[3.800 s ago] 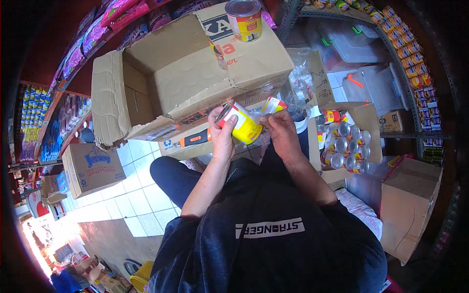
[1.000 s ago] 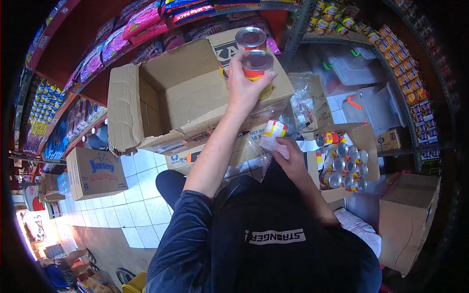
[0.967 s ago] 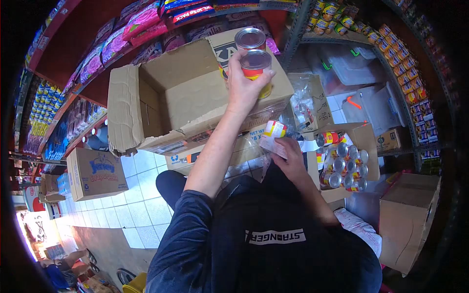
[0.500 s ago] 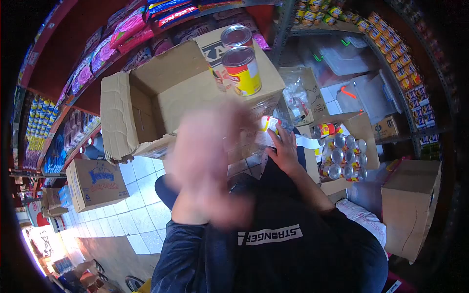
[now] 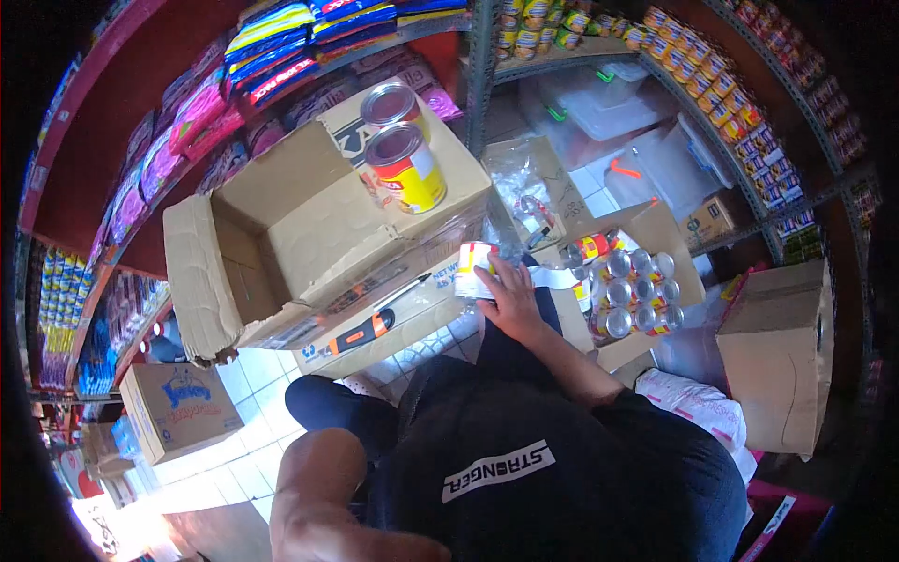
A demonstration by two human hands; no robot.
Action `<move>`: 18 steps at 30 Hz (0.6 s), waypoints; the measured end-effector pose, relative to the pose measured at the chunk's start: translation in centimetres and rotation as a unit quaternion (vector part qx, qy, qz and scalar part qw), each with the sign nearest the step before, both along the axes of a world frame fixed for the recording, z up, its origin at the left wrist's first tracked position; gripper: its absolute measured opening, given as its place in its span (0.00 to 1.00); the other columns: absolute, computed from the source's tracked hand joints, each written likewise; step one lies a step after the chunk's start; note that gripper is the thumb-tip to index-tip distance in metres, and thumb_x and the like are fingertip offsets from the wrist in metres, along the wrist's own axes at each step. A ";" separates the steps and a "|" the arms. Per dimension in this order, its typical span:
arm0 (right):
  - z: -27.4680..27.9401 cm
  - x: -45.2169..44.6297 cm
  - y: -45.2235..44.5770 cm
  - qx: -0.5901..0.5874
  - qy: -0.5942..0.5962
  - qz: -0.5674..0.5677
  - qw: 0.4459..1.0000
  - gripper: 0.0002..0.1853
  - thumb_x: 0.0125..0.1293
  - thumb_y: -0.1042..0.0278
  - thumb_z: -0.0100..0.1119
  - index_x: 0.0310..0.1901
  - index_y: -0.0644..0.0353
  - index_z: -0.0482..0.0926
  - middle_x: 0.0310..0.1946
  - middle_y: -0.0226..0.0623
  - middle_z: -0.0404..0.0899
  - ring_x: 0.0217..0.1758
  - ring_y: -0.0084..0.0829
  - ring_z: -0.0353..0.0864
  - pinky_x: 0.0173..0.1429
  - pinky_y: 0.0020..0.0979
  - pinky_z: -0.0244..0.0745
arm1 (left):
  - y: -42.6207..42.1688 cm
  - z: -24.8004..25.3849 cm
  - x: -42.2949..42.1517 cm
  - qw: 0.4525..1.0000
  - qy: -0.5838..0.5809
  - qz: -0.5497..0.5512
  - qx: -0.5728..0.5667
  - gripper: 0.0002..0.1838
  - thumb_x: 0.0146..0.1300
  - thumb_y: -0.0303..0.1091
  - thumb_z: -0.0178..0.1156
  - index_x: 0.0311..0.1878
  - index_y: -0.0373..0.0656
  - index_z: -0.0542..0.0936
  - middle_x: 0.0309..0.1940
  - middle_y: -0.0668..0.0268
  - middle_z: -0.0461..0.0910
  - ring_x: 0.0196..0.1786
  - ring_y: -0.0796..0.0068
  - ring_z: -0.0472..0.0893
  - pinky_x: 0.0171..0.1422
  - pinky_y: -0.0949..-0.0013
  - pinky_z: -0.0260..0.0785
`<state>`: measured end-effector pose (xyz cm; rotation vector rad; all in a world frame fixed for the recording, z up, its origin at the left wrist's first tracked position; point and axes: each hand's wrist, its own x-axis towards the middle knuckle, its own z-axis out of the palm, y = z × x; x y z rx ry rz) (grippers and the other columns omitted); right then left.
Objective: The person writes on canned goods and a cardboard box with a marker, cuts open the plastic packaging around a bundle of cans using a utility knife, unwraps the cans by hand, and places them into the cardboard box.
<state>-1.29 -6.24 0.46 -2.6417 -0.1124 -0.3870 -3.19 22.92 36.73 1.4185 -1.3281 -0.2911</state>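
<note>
My right hand (image 5: 510, 295) has its fingers wrapped round the side of a can (image 5: 476, 262) with a white, red and yellow label. That can is beside the near wall of a large open cardboard box (image 5: 309, 206). Two larger tins stand on the box's right end, the nearer tin (image 5: 409, 173) red and yellow with a bare metal top. An orange and black box cutter (image 5: 361, 332) and a pen (image 5: 403, 292) lie along the box's near side. My left arm is bent at the lower left, where the left hand (image 5: 351, 539) shows only in part, its fingers hidden.
Right of my right hand, an open carton (image 5: 679, 248) holds several small cans (image 5: 641, 290). Behind it is a box (image 5: 557, 178) with clear plastic in it. Stocked shelves curve around me. A printed carton (image 5: 178, 412) sits on the tiled floor, and a tall brown box (image 5: 773, 365) stands at right.
My left hand, blurred over the large box before, has dropped to the bottom edge, uncovering the box cutter and pen. My right hand keeps the can. The view has shifted.
</note>
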 end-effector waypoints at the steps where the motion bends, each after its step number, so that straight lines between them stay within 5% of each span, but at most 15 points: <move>1: -0.2 0.1 -0.1 -0.005 0.001 0.005 1.000 0.35 0.51 0.61 0.66 0.64 0.49 0.66 0.66 0.43 0.59 0.68 0.44 0.60 0.68 0.58 0.49 | -0.8 -1.1 -0.9 0.994 -0.004 0.049 -0.102 0.17 0.65 0.46 0.54 0.26 0.44 0.78 0.20 0.66 0.77 0.28 0.69 0.78 0.40 0.67 0.76; 2: -0.2 0.1 0.0 -0.008 0.000 0.003 1.000 0.35 0.51 0.61 0.66 0.63 0.49 0.67 0.66 0.43 0.59 0.68 0.44 0.61 0.68 0.58 0.50 | -1.5 -2.2 -1.9 0.974 -0.017 0.105 -0.199 0.17 0.65 0.46 0.53 0.28 0.44 0.78 0.20 0.66 0.77 0.26 0.70 0.78 0.39 0.67 0.77; 3: -0.2 0.0 0.1 -0.012 -0.001 0.001 1.000 0.35 0.51 0.61 0.66 0.63 0.49 0.67 0.66 0.43 0.60 0.67 0.44 0.61 0.68 0.57 0.50 | -5.0 -6.2 -3.8 0.886 -0.057 0.194 -0.417 0.17 0.66 0.46 0.52 0.32 0.43 0.79 0.20 0.65 0.76 0.24 0.70 0.77 0.38 0.67 0.77; 5: -0.2 0.2 -0.1 -0.013 -0.008 -0.001 1.000 0.35 0.52 0.61 0.66 0.63 0.50 0.67 0.66 0.43 0.60 0.67 0.44 0.62 0.68 0.57 0.50 | -6.1 -7.1 -3.8 0.814 -0.058 0.178 -0.550 0.16 0.66 0.45 0.50 0.40 0.40 0.77 0.18 0.65 0.75 0.21 0.72 0.76 0.34 0.67 0.78; 7: -0.5 0.1 -0.1 -0.006 -0.012 0.002 1.000 0.35 0.51 0.61 0.66 0.63 0.50 0.67 0.66 0.42 0.59 0.67 0.44 0.61 0.68 0.57 0.50 | -3.7 -3.3 -0.7 0.915 0.019 -0.005 -0.402 0.17 0.67 0.43 0.49 0.49 0.38 0.73 0.16 0.66 0.74 0.18 0.75 0.75 0.30 0.67 0.77; 10: -0.6 0.1 -0.1 -0.010 -0.022 0.003 1.000 0.35 0.51 0.61 0.66 0.63 0.50 0.67 0.66 0.42 0.59 0.67 0.44 0.61 0.68 0.57 0.50 | -5.4 -3.0 1.9 0.863 0.011 -0.204 -0.463 0.26 0.66 0.40 0.48 0.63 0.37 0.61 0.12 0.69 0.72 0.15 0.78 0.71 0.27 0.69 0.76; 16: -0.2 0.2 0.0 -0.010 -0.012 -0.001 1.000 0.34 0.52 0.61 0.66 0.63 0.49 0.67 0.66 0.43 0.59 0.68 0.44 0.61 0.69 0.57 0.50 | -2.1 -4.2 2.6 0.936 -0.070 -0.217 -0.269 0.32 0.66 0.39 0.49 0.69 0.32 0.56 0.12 0.71 0.72 0.10 0.78 0.67 0.21 0.70 0.72; 18: -0.3 0.3 0.0 -0.007 -0.014 0.001 1.000 0.34 0.52 0.61 0.66 0.63 0.49 0.68 0.66 0.43 0.60 0.67 0.44 0.61 0.68 0.57 0.50 | -3.9 -3.9 1.6 0.924 -0.073 -0.119 -0.357 0.24 0.66 0.40 0.49 0.60 0.33 0.65 0.12 0.71 0.72 0.10 0.78 0.67 0.18 0.71 0.69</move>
